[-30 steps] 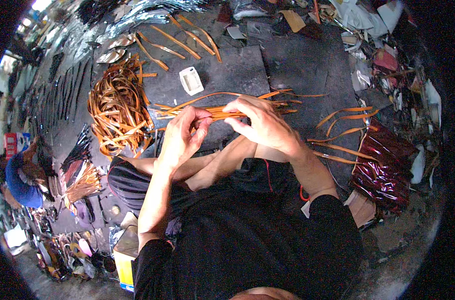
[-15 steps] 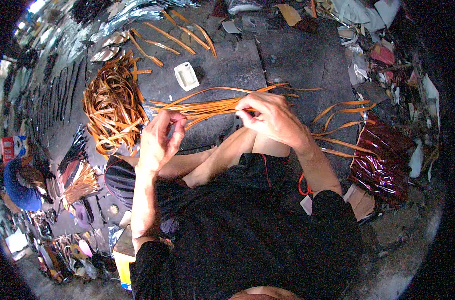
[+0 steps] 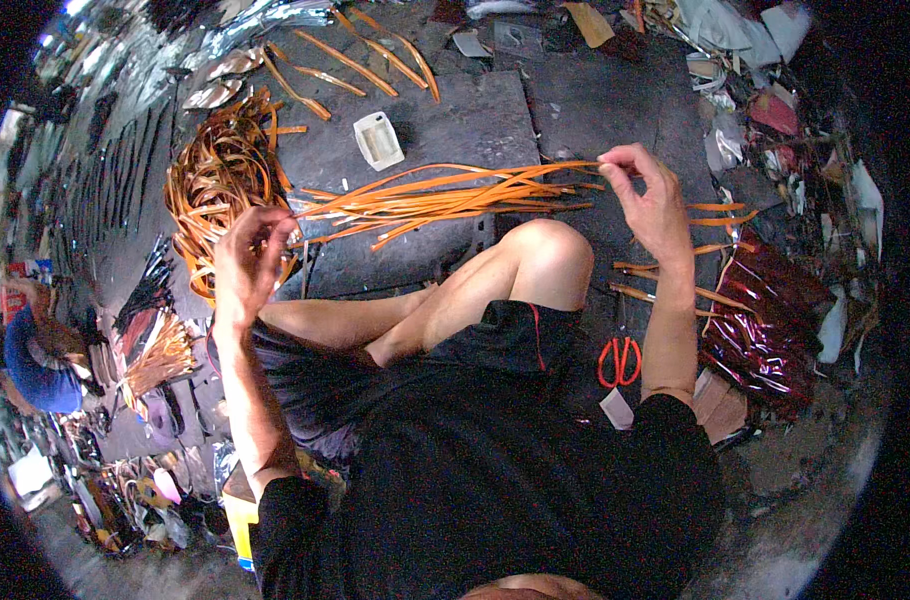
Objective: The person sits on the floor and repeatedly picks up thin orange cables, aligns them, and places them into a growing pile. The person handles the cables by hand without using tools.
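Thumb and fingers of my right hand (image 3: 652, 205) pinch one end of a thin, shiny orange-brown strip (image 3: 495, 167). It runs leftward to my left hand (image 3: 247, 258), whose pinched fingertips appear to grip the other end. Below this strip lies a loose bundle of similar strips (image 3: 425, 207), spread lengthwise on the dark boards in front of my crossed legs. Close beside my left hand sits a big tangled heap of the same strips (image 3: 215, 175). A few short strips (image 3: 655, 278) lie near my right forearm.
A small white tray (image 3: 378, 141) stands beyond the bundle. Red-handled scissors (image 3: 620, 362) lie by my right forearm, with dark red glossy sheets (image 3: 765, 320) farther right. More strips (image 3: 355, 62) lie at the far side. A person in a blue top (image 3: 40, 360) is at the left.
My hands have moved apart, the left outward to the heap and the right outward past the bundle, drawing one strip between them. The scissors have come into fuller view.
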Motion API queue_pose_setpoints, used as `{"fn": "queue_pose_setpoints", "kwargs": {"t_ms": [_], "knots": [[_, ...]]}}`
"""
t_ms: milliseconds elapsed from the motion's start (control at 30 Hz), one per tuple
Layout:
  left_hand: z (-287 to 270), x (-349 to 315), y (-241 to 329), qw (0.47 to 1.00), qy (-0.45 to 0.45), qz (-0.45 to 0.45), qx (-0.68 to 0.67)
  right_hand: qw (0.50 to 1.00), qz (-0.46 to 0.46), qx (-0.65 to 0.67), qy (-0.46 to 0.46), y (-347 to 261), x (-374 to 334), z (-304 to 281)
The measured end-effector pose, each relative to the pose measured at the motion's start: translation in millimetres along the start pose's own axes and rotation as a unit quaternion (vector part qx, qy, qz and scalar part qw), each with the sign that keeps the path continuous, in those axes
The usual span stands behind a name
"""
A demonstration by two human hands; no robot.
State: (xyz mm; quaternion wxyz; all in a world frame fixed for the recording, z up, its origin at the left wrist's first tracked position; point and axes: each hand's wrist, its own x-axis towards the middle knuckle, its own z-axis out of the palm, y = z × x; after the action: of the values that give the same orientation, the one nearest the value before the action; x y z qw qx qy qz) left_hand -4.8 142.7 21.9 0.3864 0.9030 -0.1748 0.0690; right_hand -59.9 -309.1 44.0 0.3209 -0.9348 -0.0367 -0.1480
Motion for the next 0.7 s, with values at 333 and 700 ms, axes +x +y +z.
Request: {"fn": "queue_pose_setpoints", "kwargs": {"t_ms": [333, 700], "knots": [[-6.4, -15.5, -15.8, 0.984, 0.131, 0.062, 0.105, 0.975, -0.077, -0.087, 0.188, 28.3, -6.3, 23.7], [45.4, -17.9, -40.5, 0.996, -0.016, -0.008, 0.092, 0.992, -0.009, -0.106, 0.063, 94.1, -10.4, 46.5]]}}
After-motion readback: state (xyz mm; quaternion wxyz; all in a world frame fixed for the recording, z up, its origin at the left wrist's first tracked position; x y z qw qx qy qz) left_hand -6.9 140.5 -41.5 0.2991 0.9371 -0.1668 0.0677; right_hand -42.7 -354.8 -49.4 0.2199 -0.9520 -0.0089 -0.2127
